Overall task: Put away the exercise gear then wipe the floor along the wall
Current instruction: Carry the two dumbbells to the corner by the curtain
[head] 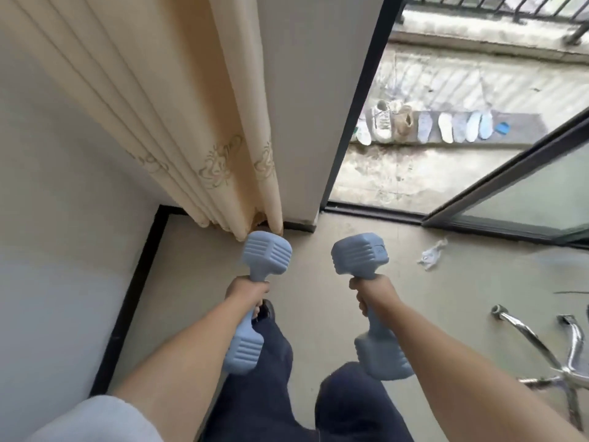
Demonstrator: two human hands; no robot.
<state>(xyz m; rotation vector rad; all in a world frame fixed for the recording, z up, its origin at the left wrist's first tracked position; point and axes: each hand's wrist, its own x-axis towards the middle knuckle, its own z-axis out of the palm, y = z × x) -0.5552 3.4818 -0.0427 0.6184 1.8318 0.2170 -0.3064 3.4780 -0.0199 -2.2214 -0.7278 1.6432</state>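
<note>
I hold two pale blue dumbbells out in front of me above the beige floor. My left hand (247,293) grips the handle of the left dumbbell (267,257), whose far head points toward the curtain's hem. My right hand (371,293) grips the handle of the right dumbbell (359,254), held nearly upright. A crumpled whitish cloth (432,254) lies on the floor to the right, near the door track. The white wall (57,218) with its black baseboard (134,291) runs along my left.
A cream curtain (191,122) hangs in the corner by a white pillar (306,106). The sliding glass door (526,193) stands open to a balcony with shoes and insoles (446,124). A chrome chair base (548,352) stands at the right. My legs in dark trousers (271,393) are below.
</note>
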